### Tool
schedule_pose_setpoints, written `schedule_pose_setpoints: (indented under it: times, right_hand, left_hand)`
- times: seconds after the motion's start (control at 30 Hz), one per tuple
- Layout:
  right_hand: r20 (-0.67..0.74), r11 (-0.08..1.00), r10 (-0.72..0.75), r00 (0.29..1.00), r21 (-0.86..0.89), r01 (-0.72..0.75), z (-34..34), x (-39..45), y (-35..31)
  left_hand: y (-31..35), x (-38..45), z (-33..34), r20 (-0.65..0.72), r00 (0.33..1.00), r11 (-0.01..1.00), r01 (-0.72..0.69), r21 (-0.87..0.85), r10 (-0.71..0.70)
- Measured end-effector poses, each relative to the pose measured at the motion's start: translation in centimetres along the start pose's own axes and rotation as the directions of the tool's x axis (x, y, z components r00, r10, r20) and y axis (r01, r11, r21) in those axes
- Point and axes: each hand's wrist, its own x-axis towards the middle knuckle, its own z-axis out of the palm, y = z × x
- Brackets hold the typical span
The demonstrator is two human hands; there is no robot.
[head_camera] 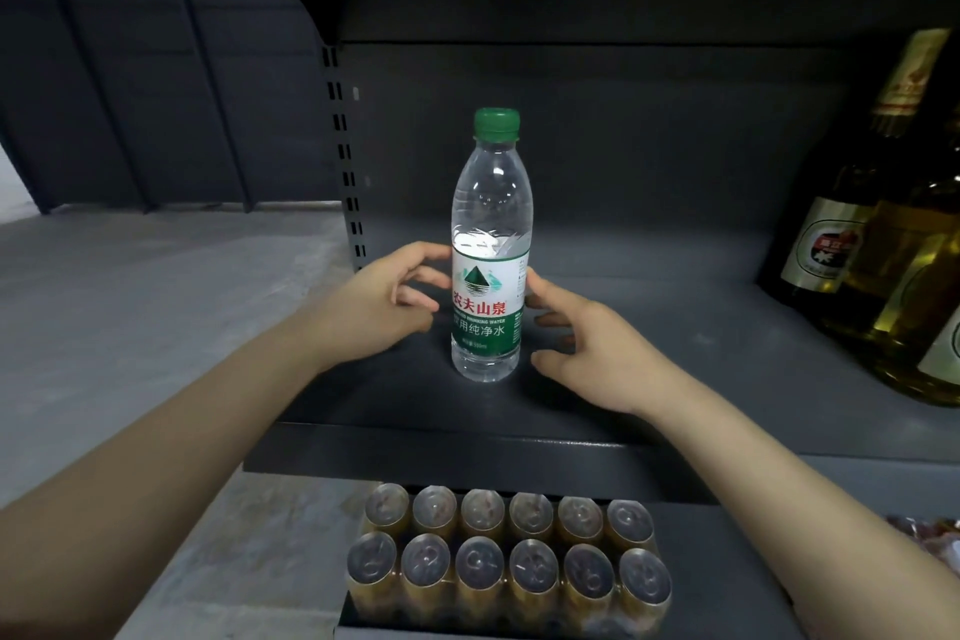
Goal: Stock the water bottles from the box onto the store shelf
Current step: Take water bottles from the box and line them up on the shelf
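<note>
Dim shelf bay, lit from the front.
The bottle (492,244) is sharp with white glare above its label; the shelf (649,327) back fades into shadow, and wide-angle distortion bends and softens the edges.

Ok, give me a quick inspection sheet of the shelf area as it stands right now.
Surface: dark grey metal shelf, bare around the bottle.
Job's things: one green-capped water bottle standing upright near the shelf front; the box is not in view.
Clutter: glass bottles of amber liquid at the shelf's right end; a wrapped pack of cans on the level below.
Grippers: left hand and right hand flank the bottle, fingers loosely curled; fingertips at its label, firm grip not evident.
Cables: nothing seen.
Surroundings: slotted shelf upright, grey floor, dark wall panels behind.
</note>
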Motion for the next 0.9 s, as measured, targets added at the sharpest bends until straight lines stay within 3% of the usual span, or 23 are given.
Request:
schedule_pose_setpoints:
  times: [0.23,0.6,0.9]
  right_hand:
    - [-0.008,0.999,-0.034,0.999,0.030,0.034,-0.1,1.6,-0.5]
    - [-0.033,1.000,-0.025,0.999,0.011,0.025,0.4,2.9,0.5]
    - [-0.103,0.997,0.071,0.992,0.035,-0.068,3.1,3.0,0.4]
  left_hand:
    - [-0.6,-2.0,0.3,-0.045,0.997,0.952,-0.042,0.304,0.059]
    - [-0.6,-2.6,0.3,-0.057,0.997,0.902,-0.015,0.431,0.044]
    - [-1.2,-1.9,-0.2,-0.041,0.999,0.632,0.045,0.774,-0.021]
